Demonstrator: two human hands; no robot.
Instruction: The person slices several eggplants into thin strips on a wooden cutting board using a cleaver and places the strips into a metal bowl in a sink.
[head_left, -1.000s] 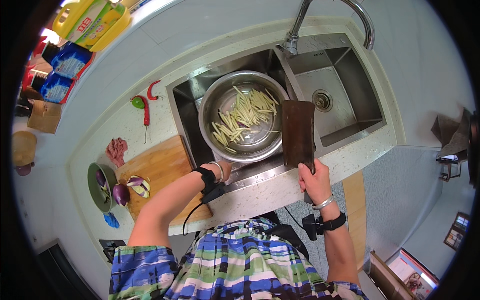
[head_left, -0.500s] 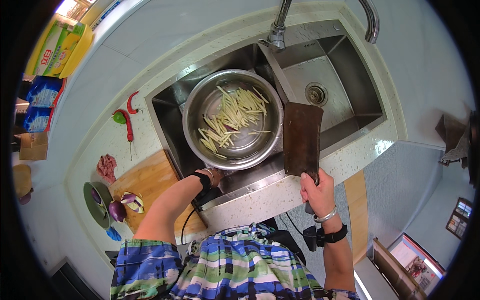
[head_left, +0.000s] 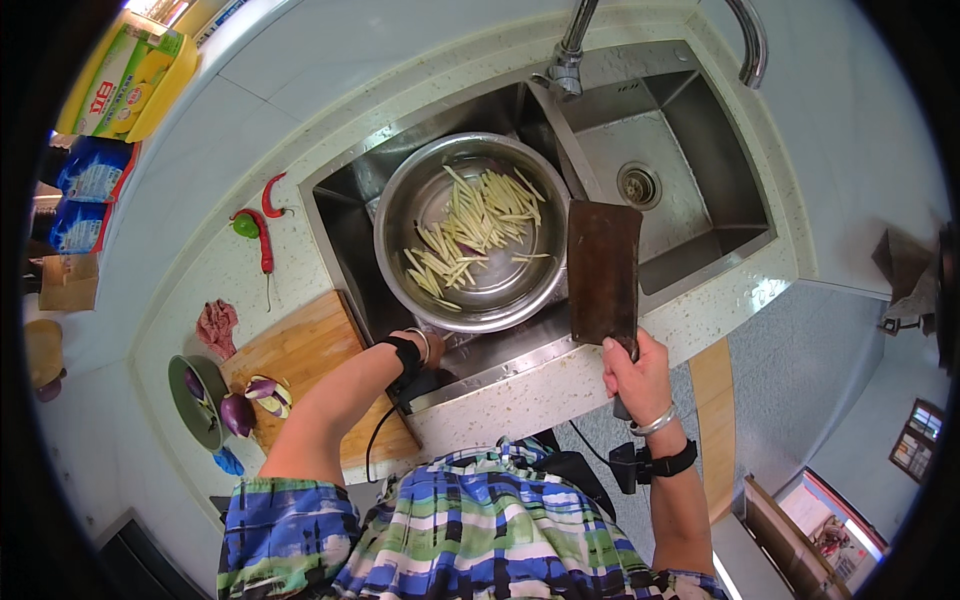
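My right hand (head_left: 640,380) is wrapped round the handle of a dark cleaver (head_left: 604,270), whose broad blade stands over the right rim of the basin and the sink divider. A round steel basin (head_left: 392,285) sits in the left sink bowl, with pale eggplant strips (head_left: 480,225) in its water. Low beside the basin's near wall is my left hand (head_left: 432,347), reaching down into the sink; its fingers are hidden. To the left, cut eggplant pieces (head_left: 268,395) lie on a wooden cutting board (head_left: 290,350), next to a whole purple eggplant (head_left: 237,415).
A green bowl (head_left: 183,375) with vegetables and a crumpled reddish cloth (head_left: 217,328) are by the board. Red chillies (head_left: 266,245) and a green pepper (head_left: 244,225) lie on the counter. The faucet (head_left: 566,70) rises behind the right sink bowl (head_left: 700,150).
The view has shifted slightly. My left hand remains low by the basin's near side, and the cleaver stays in my right hand in nearly the same place.
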